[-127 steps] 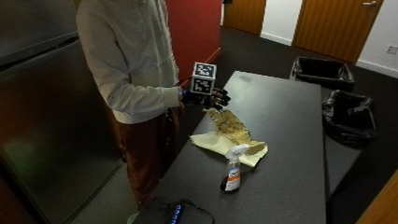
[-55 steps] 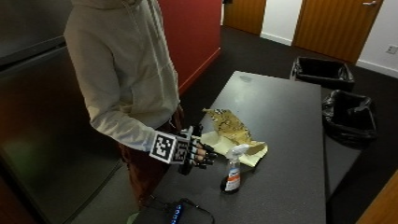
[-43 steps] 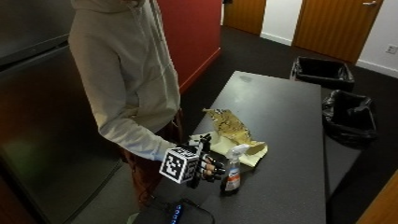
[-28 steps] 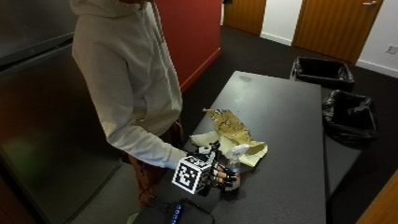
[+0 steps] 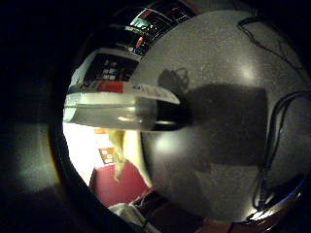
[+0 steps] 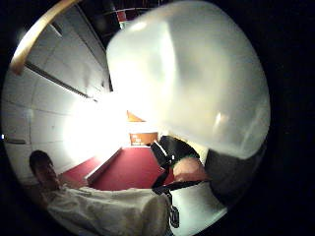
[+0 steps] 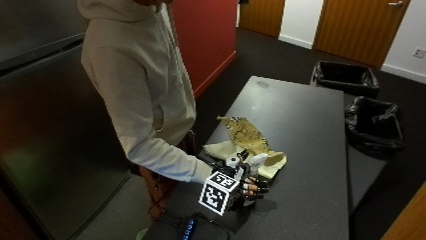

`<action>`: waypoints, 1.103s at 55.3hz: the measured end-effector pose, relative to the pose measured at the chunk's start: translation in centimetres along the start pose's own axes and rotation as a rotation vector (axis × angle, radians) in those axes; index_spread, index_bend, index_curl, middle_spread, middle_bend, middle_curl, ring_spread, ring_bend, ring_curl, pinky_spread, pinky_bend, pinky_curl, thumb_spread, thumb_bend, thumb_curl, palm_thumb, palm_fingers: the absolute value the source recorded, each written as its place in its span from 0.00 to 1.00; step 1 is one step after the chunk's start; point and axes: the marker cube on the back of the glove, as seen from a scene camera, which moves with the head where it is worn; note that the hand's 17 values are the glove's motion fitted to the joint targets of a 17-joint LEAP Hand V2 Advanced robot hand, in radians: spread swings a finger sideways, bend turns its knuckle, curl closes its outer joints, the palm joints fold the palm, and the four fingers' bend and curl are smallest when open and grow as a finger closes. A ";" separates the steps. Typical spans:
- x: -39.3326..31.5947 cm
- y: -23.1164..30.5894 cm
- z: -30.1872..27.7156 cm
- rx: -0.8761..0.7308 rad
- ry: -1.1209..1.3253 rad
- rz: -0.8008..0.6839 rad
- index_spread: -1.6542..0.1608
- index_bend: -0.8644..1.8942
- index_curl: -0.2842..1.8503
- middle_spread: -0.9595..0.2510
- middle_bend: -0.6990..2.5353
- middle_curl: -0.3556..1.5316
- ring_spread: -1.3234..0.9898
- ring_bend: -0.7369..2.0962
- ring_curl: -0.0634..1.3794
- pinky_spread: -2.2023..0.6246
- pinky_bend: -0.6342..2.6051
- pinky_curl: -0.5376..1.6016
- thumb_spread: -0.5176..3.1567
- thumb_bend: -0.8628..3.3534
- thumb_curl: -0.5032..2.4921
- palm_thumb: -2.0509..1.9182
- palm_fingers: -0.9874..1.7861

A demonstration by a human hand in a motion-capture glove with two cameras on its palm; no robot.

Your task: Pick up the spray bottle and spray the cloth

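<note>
Mostly hidden, bottle (image 7: 255, 165) sits in right hand (image 7: 247, 186), fingers (image 7: 256, 189) curled round it, beside cloth (image 7: 247, 141) on tabletop (image 7: 306, 130).

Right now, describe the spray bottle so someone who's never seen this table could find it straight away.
Find the long dark table with the person standing at its side. At its near end, just past the crumpled yellowish cloth, the black-gloved right hand grips the spray bottle. It is the only upright thing there: white trigger head, clear body.

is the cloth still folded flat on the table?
No. In the outside view the cloth lies crumpled beside the spray bottle the right hand grips.
</note>
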 end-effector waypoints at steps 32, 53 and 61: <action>-1.3 -2.3 1.8 0.025 -0.160 0.042 0.71 0.39 0.27 0.66 0.29 0.38 0.51 0.41 0.25 0.80 0.27 0.39 0.38 0.20 0.29 0.69 0.62; -3.5 -3.7 4.5 -0.003 -0.013 0.007 0.78 0.40 0.34 0.66 0.35 0.43 0.48 0.42 0.30 0.72 0.26 0.40 0.30 0.20 0.35 0.77 0.83; -4.5 -2.8 6.4 -0.102 0.115 -0.055 0.81 0.42 0.35 0.67 0.36 0.44 0.48 0.43 0.32 0.71 0.27 0.41 0.25 0.20 0.37 0.77 0.84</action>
